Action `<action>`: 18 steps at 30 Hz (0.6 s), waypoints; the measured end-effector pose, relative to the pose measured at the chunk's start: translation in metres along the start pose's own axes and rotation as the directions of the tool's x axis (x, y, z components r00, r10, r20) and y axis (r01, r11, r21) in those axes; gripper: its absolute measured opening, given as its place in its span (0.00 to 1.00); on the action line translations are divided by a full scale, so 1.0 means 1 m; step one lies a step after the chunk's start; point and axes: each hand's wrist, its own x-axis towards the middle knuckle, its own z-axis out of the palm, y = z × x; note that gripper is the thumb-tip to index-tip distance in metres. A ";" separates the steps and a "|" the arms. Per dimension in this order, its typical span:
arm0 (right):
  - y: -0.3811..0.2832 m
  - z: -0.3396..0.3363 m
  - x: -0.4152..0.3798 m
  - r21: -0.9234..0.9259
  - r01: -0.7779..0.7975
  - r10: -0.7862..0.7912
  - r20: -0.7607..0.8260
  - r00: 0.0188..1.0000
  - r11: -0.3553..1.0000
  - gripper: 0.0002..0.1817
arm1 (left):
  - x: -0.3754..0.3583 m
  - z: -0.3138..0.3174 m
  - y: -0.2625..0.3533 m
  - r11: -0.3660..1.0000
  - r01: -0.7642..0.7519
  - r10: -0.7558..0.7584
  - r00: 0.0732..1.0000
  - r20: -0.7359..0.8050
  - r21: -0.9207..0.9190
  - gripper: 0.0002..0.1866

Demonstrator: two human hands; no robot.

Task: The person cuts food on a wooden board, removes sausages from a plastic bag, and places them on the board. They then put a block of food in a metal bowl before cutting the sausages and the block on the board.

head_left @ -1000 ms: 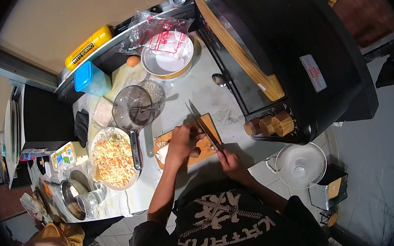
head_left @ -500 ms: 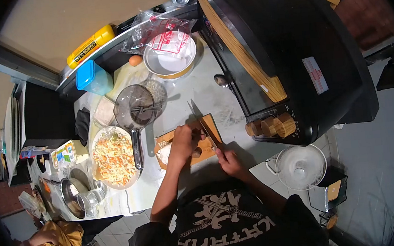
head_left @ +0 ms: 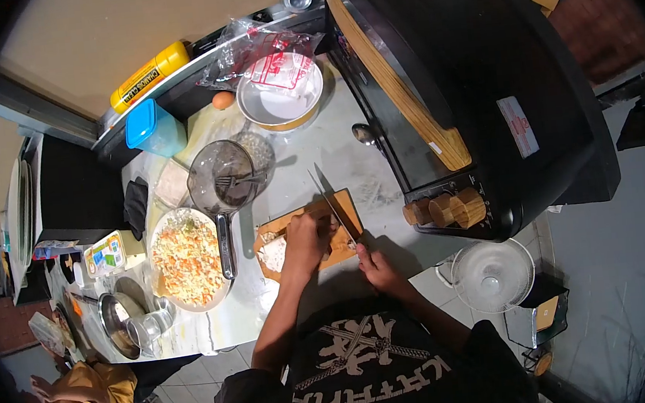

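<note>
A wooden cutting board (head_left: 344, 204) lies near the counter's front edge. My right hand (head_left: 375, 265) is closed round the handle of a long knife (head_left: 329, 201), whose blade slants up and left over the board's right part. On the board's middle, my left hand (head_left: 307, 240) has its fingers bent together over something brownish that they mostly hide. White chopped pieces (head_left: 273, 254) are heaped on the board, left of my left hand. A plate of shredded orange and white food (head_left: 188, 258) is left of the board.
Behind the board are a glass pan (head_left: 221, 177) with a fork, a round tin (head_left: 280, 104) under a plastic bag, and an egg (head_left: 223, 100). A black oven (head_left: 483, 93) fills the right. Another person (head_left: 85, 399) is at lower left.
My left hand has shifted slightly and uncovers more of the white pieces. The brown lump beside it no longer shows. The other person's arm has moved.
</note>
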 end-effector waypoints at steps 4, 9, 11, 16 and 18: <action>-0.015 -0.001 0.000 -0.052 0.037 -0.041 -0.093 0.995 0.998 0.13 | -0.002 0.003 -0.001 0.990 0.102 -0.097 0.994 0.049 -0.097 0.04; 0.018 0.012 0.001 -0.296 0.440 -0.509 -0.218 0.833 0.848 0.17 | -0.005 0.011 -0.007 0.991 -0.112 0.113 0.994 -0.012 0.071 0.04; 0.023 0.014 0.003 -0.471 0.568 -0.708 -0.197 0.678 0.675 0.20 | -0.007 0.016 -0.010 0.990 -0.117 0.120 0.992 -0.036 0.076 0.06; 0.001 0.005 -0.004 -0.735 0.466 -0.750 -0.087 0.656 0.493 0.13 | -0.014 0.020 -0.009 0.996 -0.046 0.048 0.998 -0.027 0.077 0.10; -0.010 0.002 -0.005 -0.782 0.459 -0.769 -0.040 0.638 0.422 0.14 | -0.016 0.020 -0.007 0.996 -0.043 0.047 0.998 -0.047 0.083 0.11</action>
